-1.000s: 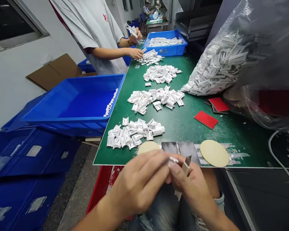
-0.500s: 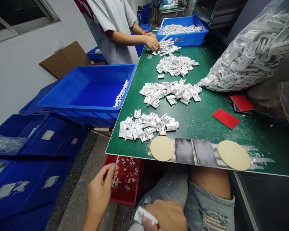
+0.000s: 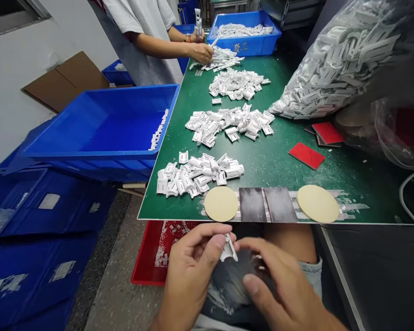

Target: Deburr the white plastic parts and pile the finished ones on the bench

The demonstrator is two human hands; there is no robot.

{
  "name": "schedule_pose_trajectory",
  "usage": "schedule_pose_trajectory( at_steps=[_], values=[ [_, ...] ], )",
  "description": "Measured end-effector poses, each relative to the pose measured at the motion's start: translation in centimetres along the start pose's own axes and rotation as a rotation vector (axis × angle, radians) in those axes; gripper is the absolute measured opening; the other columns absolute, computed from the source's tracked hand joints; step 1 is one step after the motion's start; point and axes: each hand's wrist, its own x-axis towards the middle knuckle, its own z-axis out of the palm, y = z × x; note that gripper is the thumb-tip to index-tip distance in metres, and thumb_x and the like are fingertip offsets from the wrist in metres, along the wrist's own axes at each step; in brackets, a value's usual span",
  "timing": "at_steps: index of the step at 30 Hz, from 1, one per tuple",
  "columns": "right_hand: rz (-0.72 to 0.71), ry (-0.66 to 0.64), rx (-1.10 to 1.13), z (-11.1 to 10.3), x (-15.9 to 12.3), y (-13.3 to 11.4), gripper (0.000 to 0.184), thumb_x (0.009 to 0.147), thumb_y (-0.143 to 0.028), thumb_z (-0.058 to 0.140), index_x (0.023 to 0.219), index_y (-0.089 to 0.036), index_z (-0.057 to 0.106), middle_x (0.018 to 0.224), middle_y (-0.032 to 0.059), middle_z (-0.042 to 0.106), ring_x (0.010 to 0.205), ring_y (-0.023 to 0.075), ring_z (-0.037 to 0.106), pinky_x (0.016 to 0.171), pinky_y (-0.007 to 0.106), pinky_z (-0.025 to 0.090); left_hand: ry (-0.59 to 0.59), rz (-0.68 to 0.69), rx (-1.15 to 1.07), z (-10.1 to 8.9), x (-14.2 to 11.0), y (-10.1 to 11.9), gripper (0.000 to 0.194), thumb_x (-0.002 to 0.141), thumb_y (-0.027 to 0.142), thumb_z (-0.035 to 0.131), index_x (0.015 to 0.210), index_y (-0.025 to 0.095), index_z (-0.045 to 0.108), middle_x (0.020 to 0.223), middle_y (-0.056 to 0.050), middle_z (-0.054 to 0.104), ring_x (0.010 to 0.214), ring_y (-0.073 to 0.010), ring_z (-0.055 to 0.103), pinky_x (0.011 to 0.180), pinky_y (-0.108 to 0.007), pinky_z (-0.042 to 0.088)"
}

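Between the thumb and index finger of my left hand (image 3: 193, 262) is a small white plastic piece (image 3: 229, 249), curved and partly hidden by the fingertips. My right hand (image 3: 279, 276) is just to its right, thumb and index finger spread, the index fingertip at or very near the piece's edge. Its other fingers are blurred. Both hands are over my lap, in front of the table's edge. Beyond them, similar white pieces (image 3: 196, 174) lie in a loose pile on the green table (image 3: 269, 161).
Two cream discs (image 3: 221, 203) and dark abrasive-looking pads (image 3: 252, 205) line the front edge. A red bin (image 3: 146, 257) is below; a large blue bin (image 3: 100, 156) stands left. A clear bag (image 3: 331, 73) of white parts slumps right. Another person's hands (image 3: 203, 53) handle parts at the far end.
My left hand has moved right and up from above the red bin and now grips the white piece. My right hand, which held a white piece low down, has risen and its fingers are spread.
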Motion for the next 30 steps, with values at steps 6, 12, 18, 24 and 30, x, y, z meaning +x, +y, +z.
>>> schedule_pose_trajectory(
  at_steps=[6,12,18,24,30],
  values=[
    [-0.371,0.219,-0.727,-3.8,0.7,0.3,0.051,0.098,-0.062,0.034,0.074,-0.021,0.053,0.060,0.0017,0.049,0.055,0.0183,0.041,0.056,0.034,0.025,-0.144,-0.100,-0.043,1.4,0.6,2.2,0.014,0.077,0.030,0.081,0.086,0.019,0.079,0.077,-0.004,0.079,0.063,-0.0100,0.069,0.055,-0.012,0.055],
    [-0.379,0.247,-0.871,-3.9,1.4,0.1,0.056,0.095,-0.067,0.033,0.063,-0.023,0.045,0.054,-0.0001,0.040,0.053,0.0178,0.032,0.055,0.036,0.017,-0.152,-0.129,-0.069,2.1,0.4,2.6,0.012,0.076,0.028,0.082,0.082,0.018,0.079,0.072,-0.003,0.078,0.057,-0.0082,0.067,0.056,-0.013,0.056],
    [-0.347,0.273,-0.873,-3.4,1.6,0.1,0.059,0.096,-0.068,0.027,0.061,-0.023,0.044,0.054,-0.0003,0.038,0.052,0.0171,0.031,0.055,0.036,0.017,-0.110,-0.138,-0.075,1.8,0.3,2.5,0.011,0.075,0.026,0.083,0.081,0.018,0.079,0.075,-0.004,0.079,0.062,-0.0124,0.071,0.055,-0.015,0.059],
    [-0.341,0.288,-0.859,-3.1,1.1,0.0,0.057,0.099,-0.062,0.026,0.061,-0.023,0.044,0.054,0.0003,0.037,0.053,0.0175,0.029,0.055,0.036,0.016,-0.084,-0.147,-0.078,1.8,0.3,2.4,0.014,0.074,0.028,0.084,0.081,0.018,0.079,0.075,-0.005,0.078,0.063,-0.0128,0.071,0.053,-0.015,0.058],
    [-0.338,0.323,-0.870,-3.0,1.4,0.0,0.059,0.098,-0.065,0.025,0.061,-0.023,0.044,0.055,0.0003,0.037,0.054,0.0176,0.028,0.055,0.037,0.017,-0.088,-0.169,-0.087,1.8,0.3,2.3,0.018,0.072,0.031,0.085,0.082,0.017,0.078,0.073,-0.005,0.077,0.057,-0.0120,0.069,0.050,-0.016,0.057]
  ],
)
